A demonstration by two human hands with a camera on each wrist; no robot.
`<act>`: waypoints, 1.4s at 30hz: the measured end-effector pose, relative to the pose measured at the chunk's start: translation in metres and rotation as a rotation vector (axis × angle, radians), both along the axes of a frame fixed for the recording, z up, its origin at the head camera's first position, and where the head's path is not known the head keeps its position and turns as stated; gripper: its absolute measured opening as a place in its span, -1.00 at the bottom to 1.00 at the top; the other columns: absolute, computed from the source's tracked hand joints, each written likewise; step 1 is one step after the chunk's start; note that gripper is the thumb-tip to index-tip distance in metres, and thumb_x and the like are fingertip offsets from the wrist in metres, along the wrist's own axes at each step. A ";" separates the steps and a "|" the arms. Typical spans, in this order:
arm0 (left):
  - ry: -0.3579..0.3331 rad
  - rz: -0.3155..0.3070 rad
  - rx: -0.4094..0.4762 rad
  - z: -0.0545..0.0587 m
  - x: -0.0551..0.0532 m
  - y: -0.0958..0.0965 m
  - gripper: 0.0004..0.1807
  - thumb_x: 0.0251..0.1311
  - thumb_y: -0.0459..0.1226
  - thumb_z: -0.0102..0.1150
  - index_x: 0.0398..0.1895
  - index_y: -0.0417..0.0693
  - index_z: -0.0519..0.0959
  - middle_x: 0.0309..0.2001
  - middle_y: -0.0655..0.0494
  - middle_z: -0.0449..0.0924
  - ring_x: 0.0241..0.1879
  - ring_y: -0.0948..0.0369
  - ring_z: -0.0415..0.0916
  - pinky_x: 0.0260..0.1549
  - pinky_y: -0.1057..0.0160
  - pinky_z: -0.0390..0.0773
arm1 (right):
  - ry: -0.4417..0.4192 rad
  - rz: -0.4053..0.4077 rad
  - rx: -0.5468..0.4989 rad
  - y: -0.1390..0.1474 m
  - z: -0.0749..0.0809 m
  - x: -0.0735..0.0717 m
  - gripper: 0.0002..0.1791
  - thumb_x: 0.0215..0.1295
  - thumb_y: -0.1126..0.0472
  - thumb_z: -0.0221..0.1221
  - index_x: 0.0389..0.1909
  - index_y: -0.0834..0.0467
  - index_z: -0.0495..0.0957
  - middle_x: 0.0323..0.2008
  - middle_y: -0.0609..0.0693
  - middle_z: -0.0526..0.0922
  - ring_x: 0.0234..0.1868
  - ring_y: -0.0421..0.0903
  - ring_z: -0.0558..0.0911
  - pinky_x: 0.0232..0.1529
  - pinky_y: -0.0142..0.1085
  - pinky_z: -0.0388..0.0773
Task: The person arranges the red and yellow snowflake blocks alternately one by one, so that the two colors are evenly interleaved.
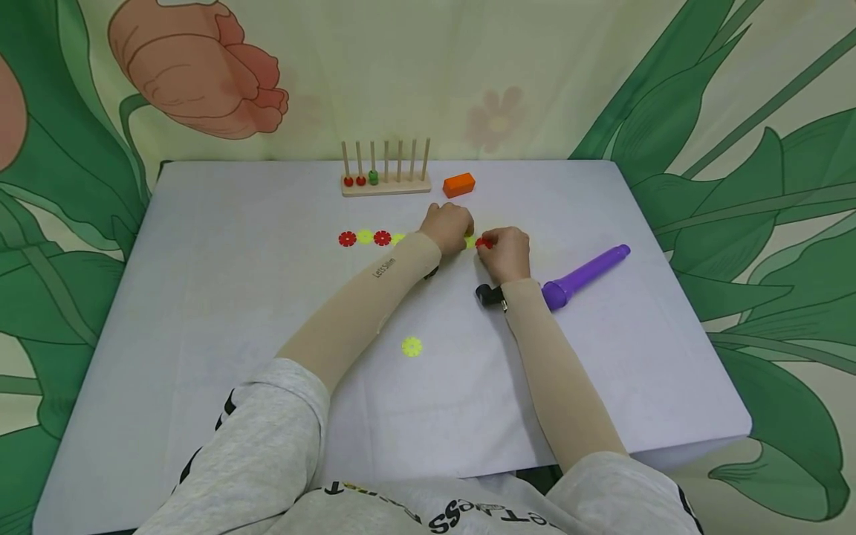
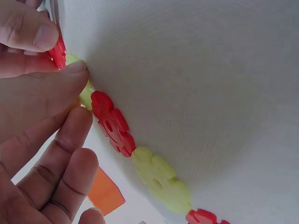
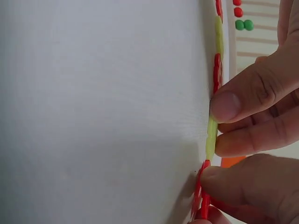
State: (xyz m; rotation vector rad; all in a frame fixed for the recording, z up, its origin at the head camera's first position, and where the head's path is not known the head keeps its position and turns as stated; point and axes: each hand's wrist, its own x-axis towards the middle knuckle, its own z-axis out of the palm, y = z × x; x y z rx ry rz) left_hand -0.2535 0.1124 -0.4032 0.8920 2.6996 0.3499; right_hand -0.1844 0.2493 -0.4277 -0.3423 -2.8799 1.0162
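A row of linked flower-shaped discs, alternating red (image 1: pixel 347 238) and yellow (image 1: pixel 364 236), lies across the white table. My left hand (image 1: pixel 446 227) covers part of this row and pinches a yellow disc (image 3: pixel 211 140) near its right end between thumb and fingers. Close beside it, my right hand (image 1: pixel 506 255) pinches the red end disc (image 2: pixel 58 52), whose edge meets that yellow one. In the left wrist view, another red disc (image 2: pixel 112 123) and a yellow disc (image 2: pixel 161 179) continue the chain. A single yellow disc (image 1: pixel 412 346) lies apart, nearer my body.
Behind the row stands a wooden peg rack (image 1: pixel 386 189) with red and green beads on its left pegs. An orange block (image 1: pixel 458 185) sits to its right. A purple tapered stick-like object (image 1: pixel 585 277) lies right of my right hand.
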 end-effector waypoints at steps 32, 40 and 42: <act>0.035 -0.056 0.018 -0.001 0.005 0.008 -0.52 0.27 -0.19 0.37 0.26 -0.03 0.62 0.20 0.05 0.66 0.20 0.02 0.52 0.22 -0.04 0.41 | 0.104 0.014 -0.008 -0.007 -0.007 0.033 -0.68 0.35 0.33 0.23 0.10 0.25 0.67 -0.16 0.21 0.76 -0.15 0.12 0.69 -0.04 -0.08 0.57; 0.015 -0.077 0.047 -0.002 -0.001 0.015 -0.57 0.34 -0.18 0.32 0.25 -0.01 0.63 0.19 0.05 0.65 0.19 0.04 0.49 0.24 -0.02 0.37 | 0.091 0.261 -0.057 -0.027 -0.006 0.098 -0.80 0.36 0.24 0.31 -0.06 0.22 0.73 -0.31 0.08 0.75 -0.38 -0.10 0.66 -0.28 -0.33 0.55; 0.007 -0.082 0.046 -0.005 -0.003 0.017 -0.59 0.35 -0.16 0.32 0.23 0.01 0.64 0.18 0.07 0.66 0.18 0.04 0.49 0.23 -0.01 0.37 | 0.100 0.329 -0.051 -0.034 -0.007 0.111 -0.80 0.33 0.24 0.35 -0.08 0.22 0.75 -0.30 0.07 0.77 -0.39 -0.12 0.65 -0.29 -0.35 0.56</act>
